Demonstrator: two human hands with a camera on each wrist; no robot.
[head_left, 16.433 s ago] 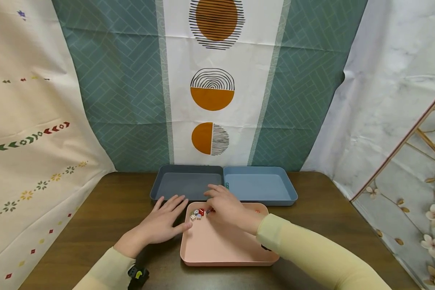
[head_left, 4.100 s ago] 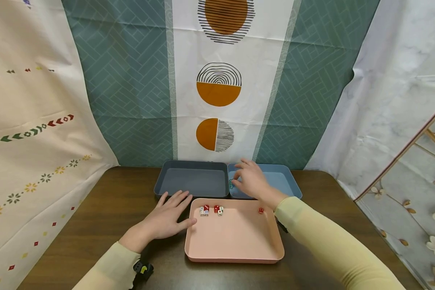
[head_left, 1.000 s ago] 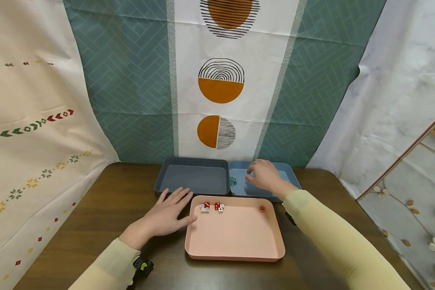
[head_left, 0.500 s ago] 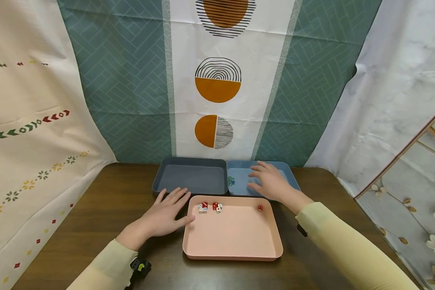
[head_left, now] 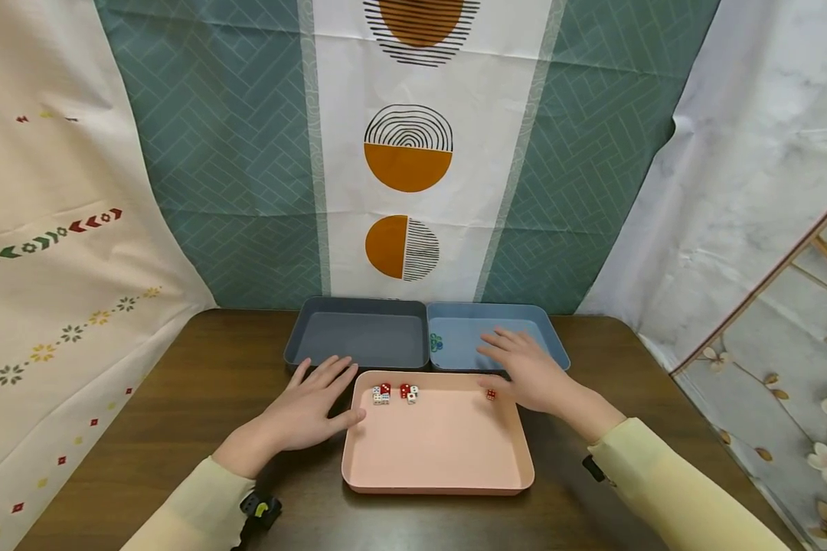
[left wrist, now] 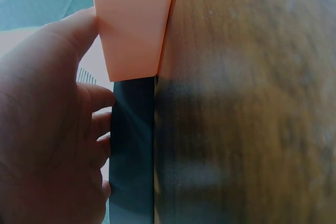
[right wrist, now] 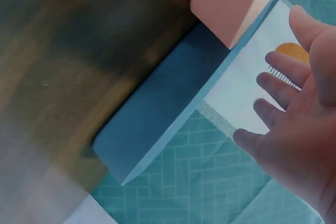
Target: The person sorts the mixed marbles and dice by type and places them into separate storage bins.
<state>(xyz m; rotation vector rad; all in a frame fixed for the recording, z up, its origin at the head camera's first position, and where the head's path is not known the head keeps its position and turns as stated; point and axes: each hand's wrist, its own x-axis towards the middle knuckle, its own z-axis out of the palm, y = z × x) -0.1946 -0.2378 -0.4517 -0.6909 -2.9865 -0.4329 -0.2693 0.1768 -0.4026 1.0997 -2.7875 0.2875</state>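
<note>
The pink tray holds two small clusters of dice near its back left: one of white dice and a red die, the other of a red die and white dice. A lone red die lies near the back right corner. My left hand lies with fingers spread at the pink tray's left side, its thumb at the rim. My right hand, fingers spread and holding nothing, hovers over the pink tray's back right corner, thumb close to the lone die.
Behind the pink tray stand a dark grey tray and a blue tray, side by side. Small green and blue pieces lie at the blue tray's left end. Patterned cloths hang behind and beside the wooden table.
The right hand went from the dice in the pink tray to the blue tray, then opened and drew back toward the lone red die. The left hand has stayed put.
</note>
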